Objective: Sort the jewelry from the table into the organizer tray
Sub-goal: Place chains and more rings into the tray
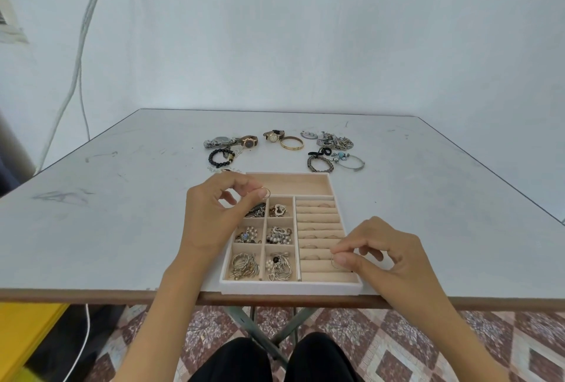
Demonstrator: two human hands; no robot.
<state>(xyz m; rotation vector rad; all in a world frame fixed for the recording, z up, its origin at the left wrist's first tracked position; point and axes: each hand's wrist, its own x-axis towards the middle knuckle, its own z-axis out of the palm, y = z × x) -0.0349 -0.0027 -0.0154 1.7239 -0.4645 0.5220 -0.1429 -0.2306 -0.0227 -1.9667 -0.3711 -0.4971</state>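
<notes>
Organizer tray (290, 288) sits lower centre of frame, at the near edge of the table (107, 228). Left hand (214, 216) is over the tray's upper left; thumb and forefinger pinch a thin gold ring (266, 192), other fingers curled. Right hand (385, 254) is at the tray's lower right, over the ring rolls (318, 219); fingertips pinch a second ring (335, 263). Small compartments (264, 228) hold mixed pieces. Unsorted watches (249, 141), gold bangle (292, 149) and black bead bracelet (211, 157) lie mid-frame, above the tray.
</notes>
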